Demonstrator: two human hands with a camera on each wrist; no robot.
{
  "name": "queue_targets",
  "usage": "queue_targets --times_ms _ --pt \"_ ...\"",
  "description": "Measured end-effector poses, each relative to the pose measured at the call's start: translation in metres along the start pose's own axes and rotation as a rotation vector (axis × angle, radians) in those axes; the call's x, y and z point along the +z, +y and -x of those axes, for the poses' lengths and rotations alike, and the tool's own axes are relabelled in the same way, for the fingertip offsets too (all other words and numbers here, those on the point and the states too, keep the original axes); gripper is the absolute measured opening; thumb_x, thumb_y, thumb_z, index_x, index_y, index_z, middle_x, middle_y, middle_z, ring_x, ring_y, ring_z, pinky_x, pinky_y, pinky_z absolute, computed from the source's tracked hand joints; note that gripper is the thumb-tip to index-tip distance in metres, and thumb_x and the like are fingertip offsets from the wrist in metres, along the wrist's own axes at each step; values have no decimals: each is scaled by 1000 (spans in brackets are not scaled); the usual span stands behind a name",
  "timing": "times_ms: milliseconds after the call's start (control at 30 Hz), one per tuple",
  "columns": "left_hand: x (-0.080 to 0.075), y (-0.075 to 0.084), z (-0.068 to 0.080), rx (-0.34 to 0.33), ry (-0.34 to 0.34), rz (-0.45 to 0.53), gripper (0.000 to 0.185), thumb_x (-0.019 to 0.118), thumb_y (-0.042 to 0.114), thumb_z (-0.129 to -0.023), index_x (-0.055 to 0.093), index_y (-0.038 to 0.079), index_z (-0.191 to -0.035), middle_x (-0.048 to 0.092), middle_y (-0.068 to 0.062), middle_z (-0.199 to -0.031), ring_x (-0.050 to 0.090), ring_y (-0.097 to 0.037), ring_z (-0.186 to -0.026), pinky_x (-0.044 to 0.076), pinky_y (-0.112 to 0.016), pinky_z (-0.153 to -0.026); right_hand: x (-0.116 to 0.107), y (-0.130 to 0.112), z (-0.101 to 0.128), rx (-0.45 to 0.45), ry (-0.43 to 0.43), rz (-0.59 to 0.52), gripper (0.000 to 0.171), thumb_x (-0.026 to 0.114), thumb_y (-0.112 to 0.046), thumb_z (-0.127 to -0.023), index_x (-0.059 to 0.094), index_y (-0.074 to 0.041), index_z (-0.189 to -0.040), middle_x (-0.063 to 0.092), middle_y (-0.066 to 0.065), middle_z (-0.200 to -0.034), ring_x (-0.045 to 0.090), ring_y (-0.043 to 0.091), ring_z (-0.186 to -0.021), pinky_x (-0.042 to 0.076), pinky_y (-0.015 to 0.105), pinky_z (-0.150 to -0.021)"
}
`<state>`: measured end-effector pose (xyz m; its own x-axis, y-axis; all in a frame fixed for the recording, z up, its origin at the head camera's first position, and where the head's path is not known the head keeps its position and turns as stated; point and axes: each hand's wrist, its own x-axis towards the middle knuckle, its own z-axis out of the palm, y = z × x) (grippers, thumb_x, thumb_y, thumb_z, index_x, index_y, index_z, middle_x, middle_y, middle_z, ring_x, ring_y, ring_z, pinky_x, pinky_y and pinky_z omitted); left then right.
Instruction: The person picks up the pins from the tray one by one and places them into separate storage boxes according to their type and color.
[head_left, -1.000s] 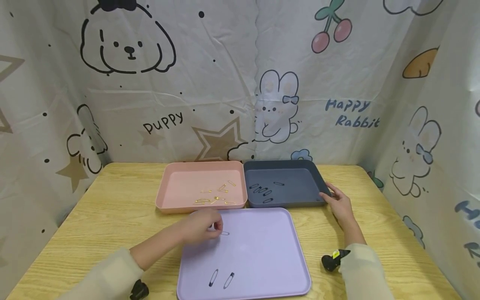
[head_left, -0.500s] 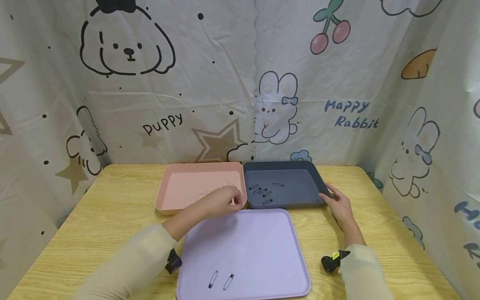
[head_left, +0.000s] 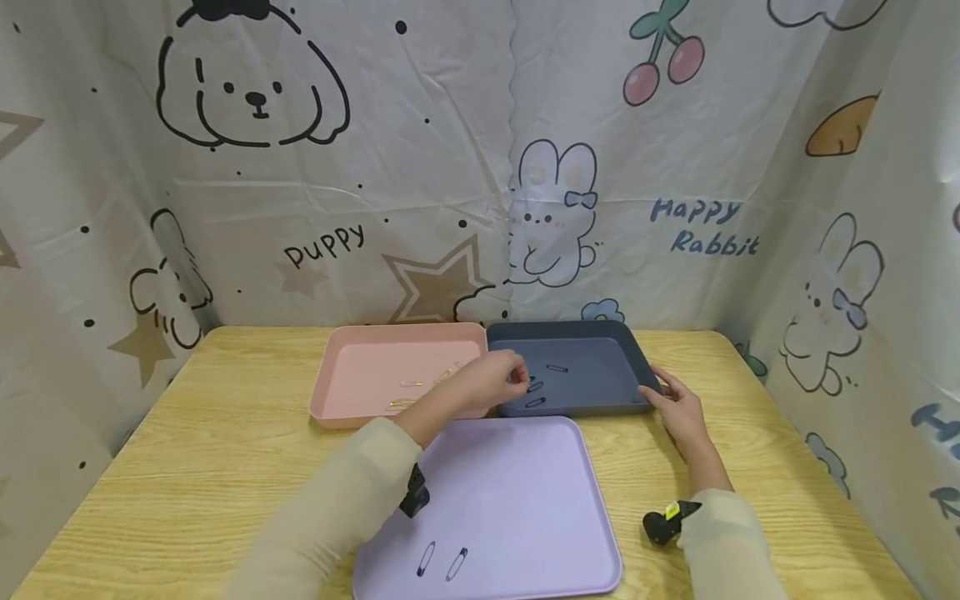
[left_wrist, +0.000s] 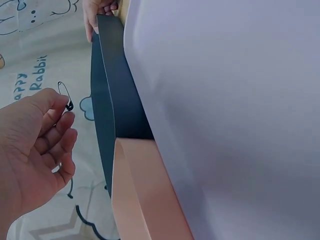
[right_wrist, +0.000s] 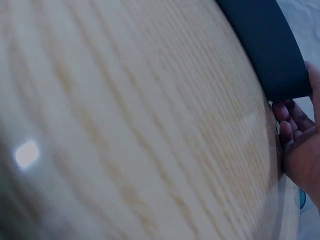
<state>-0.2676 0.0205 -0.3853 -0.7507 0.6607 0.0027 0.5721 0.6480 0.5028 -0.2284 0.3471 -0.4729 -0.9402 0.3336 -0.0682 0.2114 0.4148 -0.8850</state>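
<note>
My left hand (head_left: 491, 382) is over the near left corner of the dark blue tray (head_left: 600, 367). In the left wrist view its thumb and forefinger pinch a black safety pin (left_wrist: 69, 106), wire end pointing up and away. Several black safety pins (head_left: 557, 368) lie inside that tray, some hidden behind the hand. At the tray's right end, my right hand (head_left: 681, 417) grips the near corner, thumb at the rim and fingers against the outside. Two more safety pins, one (head_left: 422, 572) beside the other (head_left: 462, 552), lie at the front of the lilac tray (head_left: 525, 500).
A pink tray (head_left: 360, 367) with several gold safety pins (head_left: 411, 384) stands left of the dark blue one, partly behind my left forearm. Both touch at their sides on the wooden table (head_left: 225, 433). A printed curtain (head_left: 435, 167) hangs close behind.
My left hand has picked a safety pin off the back of the lilac tray and carried it right, past the pink tray, to the dark blue tray. The right hand has stayed put.
</note>
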Motion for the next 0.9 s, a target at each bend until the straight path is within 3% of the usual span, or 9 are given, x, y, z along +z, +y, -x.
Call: queue_targets --times_ms 400,900 --pt "13 17 -36 -27 20 -36 11 56 21 -91 62 13 -93 60 3 -87 52 -9 -74 43 -22 -70 -1 -2 2 -6 -8 2 65 60 -41 -88 36 -20 -145 43 12 -133 42 6 -101 38 12 -77" --pt "29 27 -55 -62 37 -57 11 55 22 -92 63 15 -93 59 4 -88 52 -8 -74 43 -21 -67 -1 1 1 -19 -8 -10 66 61 -44 -87 36 -21 -145 43 10 -132 41 1 -98 38 11 -77"
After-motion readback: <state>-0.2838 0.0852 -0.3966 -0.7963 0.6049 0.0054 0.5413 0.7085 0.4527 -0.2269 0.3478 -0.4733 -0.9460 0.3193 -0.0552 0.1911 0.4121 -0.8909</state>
